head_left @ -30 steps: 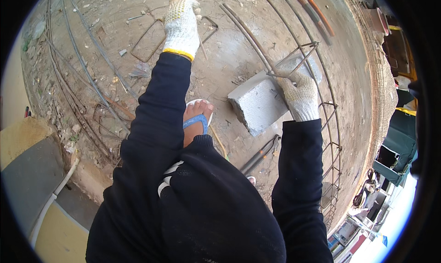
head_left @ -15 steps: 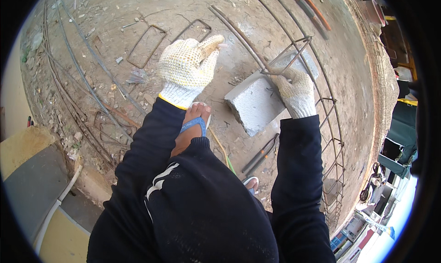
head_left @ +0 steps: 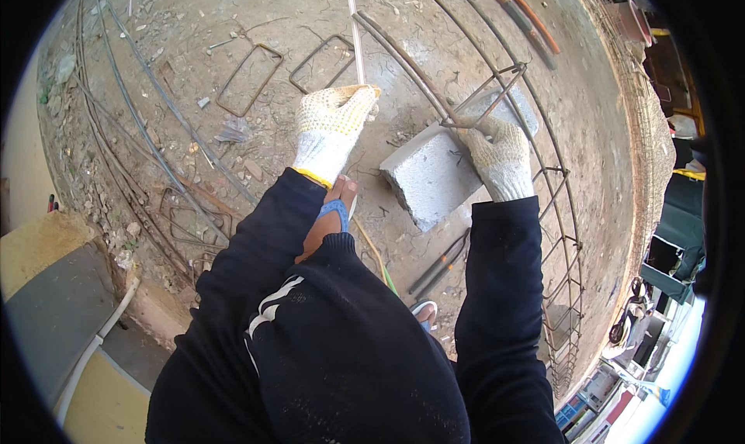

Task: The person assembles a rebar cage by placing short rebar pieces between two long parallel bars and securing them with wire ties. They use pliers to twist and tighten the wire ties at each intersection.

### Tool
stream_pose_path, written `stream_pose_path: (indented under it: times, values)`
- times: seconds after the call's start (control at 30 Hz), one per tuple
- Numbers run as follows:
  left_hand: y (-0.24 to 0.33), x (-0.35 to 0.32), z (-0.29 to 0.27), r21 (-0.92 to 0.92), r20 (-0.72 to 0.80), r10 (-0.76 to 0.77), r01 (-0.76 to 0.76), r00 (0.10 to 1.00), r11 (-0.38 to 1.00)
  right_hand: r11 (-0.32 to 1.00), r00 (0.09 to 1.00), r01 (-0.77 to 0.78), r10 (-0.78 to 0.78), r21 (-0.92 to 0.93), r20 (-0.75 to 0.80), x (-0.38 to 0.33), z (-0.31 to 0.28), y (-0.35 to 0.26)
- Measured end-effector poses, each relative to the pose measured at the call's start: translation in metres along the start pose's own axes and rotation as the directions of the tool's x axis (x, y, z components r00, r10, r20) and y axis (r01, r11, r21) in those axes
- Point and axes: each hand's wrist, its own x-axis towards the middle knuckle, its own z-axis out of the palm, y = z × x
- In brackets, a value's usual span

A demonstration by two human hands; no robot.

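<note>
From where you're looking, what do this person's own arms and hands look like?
Both arms wear long, plain, dark sleeves. The left hand wears a white knitted glove with yellowish dots and a yellow cuff edge. The right hand wears an off-white knitted glove; no yellow edge shows there.

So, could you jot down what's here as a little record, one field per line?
Left hand: gloved, holding a thin pale strip
Right hand: gloved, gripping the steel frame
Block: pale, rough-edged, just left of the right hand
Wire loops: two rectangular ones on the ground, beyond the left hand
Tool: dark handles with orange, on the ground
Footwear: sandals with blue straps
</note>
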Motion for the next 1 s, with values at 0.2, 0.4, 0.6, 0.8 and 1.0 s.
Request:
stream_pose_path:
  times: [0.2, 0.4, 0.6, 0.8, 1.0]
  values:
    - [-0.004, 0.000, 0.002, -0.448, 0.011, -0.082, 0.078, 0.997, 0.891, 0.999, 0.999, -0.036, 0.036, 0.020, 0.012, 0.000, 0.001, -0.001]
    - [-0.020, 0.011, -0.011, -0.031, 0.047, 0.331, -0.329, 0.943, 0.944, 1.000, 1.000, -0.007, 0.007, -0.004, -0.010, -0.001, -0.002, -0.007]
    - [-0.007, 0.013, -0.012, -0.307, 0.106, 0.014, 0.020, 0.994, 0.951, 1.000, 1.000, -0.015, 0.015, 0.016, 0.013, 0.000, -0.003, -0.007]
    - [0.020, 0.005, 0.003, -0.477, 0.137, 0.088, -0.012, 0.987, 0.879, 0.999, 1.000, -0.020, 0.020, -0.030, 0.014, 0.001, 0.000, -0.002]
    - [0.016, 0.014, 0.007, -0.182, -0.028, 0.118, -0.121, 0.993, 0.976, 0.999, 1.000, 0.013, -0.013, -0.044, -0.005, 0.002, 0.002, 0.002]
